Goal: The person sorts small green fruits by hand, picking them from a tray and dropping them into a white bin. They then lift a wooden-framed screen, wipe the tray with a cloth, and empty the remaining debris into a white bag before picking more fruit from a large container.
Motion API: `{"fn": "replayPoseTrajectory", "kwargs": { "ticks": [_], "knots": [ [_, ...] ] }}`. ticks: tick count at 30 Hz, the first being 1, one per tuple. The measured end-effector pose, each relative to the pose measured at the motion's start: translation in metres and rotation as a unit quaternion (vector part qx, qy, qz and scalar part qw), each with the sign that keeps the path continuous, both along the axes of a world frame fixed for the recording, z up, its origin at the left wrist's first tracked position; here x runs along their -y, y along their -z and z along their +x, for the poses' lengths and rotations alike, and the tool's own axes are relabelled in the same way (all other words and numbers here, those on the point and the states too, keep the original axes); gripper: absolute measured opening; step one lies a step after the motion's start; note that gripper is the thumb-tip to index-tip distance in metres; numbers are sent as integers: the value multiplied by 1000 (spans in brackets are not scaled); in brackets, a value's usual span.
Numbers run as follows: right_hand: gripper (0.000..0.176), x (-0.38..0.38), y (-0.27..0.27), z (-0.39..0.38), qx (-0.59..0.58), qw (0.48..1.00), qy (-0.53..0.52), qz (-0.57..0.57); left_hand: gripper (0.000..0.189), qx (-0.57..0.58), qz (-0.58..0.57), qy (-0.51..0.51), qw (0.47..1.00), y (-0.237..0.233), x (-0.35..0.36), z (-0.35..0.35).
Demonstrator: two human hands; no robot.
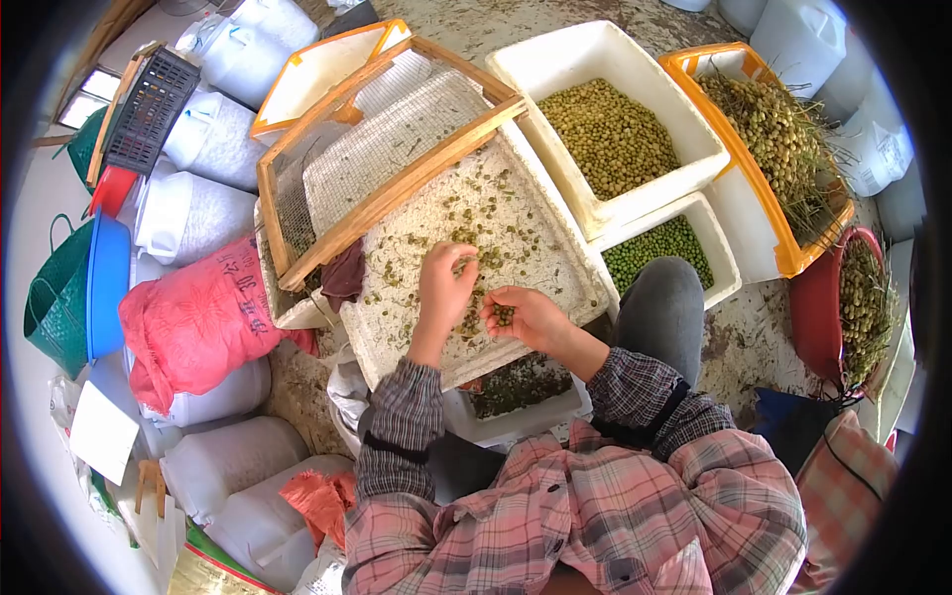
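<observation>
A white foam tray [402, 322] lies in front of me with small round green-brown berries [486, 220] and bits of stem scattered over it. My left hand [446, 291] is over the middle of the tray, its fingers curled together near the berries; a little green shows at the fingertips, but I cannot make out exactly what they hold. Beside it, my right hand [531, 317] is cupped around several small berries, which show between its fingers. Both hands are apart from each other. A wooden-framed mesh sieve [416, 183] rests slanted across the far left of the tray.
To the right stand a foam box of yellowish berries [610, 144], a smaller box of green berries [659, 253], and an orange-rimmed crate with stemmed bunches [778, 144]. A pink sack [203, 317] and several white jugs [198, 213] line the left. Dark debris fills a lower container [521, 387].
</observation>
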State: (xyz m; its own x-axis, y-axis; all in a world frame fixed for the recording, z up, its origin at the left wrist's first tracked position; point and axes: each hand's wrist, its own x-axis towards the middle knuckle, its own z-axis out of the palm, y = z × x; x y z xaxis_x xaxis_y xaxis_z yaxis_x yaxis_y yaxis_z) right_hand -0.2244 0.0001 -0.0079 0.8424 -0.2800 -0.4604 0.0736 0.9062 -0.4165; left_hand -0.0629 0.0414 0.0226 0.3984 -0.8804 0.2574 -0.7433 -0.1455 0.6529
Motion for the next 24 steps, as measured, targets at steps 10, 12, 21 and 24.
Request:
{"fn": "replayPoseTrajectory", "kwargs": {
  "ticks": [10,12,21,24],
  "knots": [
    [16,27,-13,-9,-57,983,128,-117,9,-47,214,29,975,5,48,-4],
    [15,32,-13,-7,-67,980,143,-119,8,-224,164,30,960,-6,34,1],
    [14,17,-19,4,18,974,29,-223,6,-491,168,16,855,-28,-34,-5],
    [11,14,-22,0,49,974,-18,-220,7,-593,156,7,790,-23,-48,-5]
  ]
}}
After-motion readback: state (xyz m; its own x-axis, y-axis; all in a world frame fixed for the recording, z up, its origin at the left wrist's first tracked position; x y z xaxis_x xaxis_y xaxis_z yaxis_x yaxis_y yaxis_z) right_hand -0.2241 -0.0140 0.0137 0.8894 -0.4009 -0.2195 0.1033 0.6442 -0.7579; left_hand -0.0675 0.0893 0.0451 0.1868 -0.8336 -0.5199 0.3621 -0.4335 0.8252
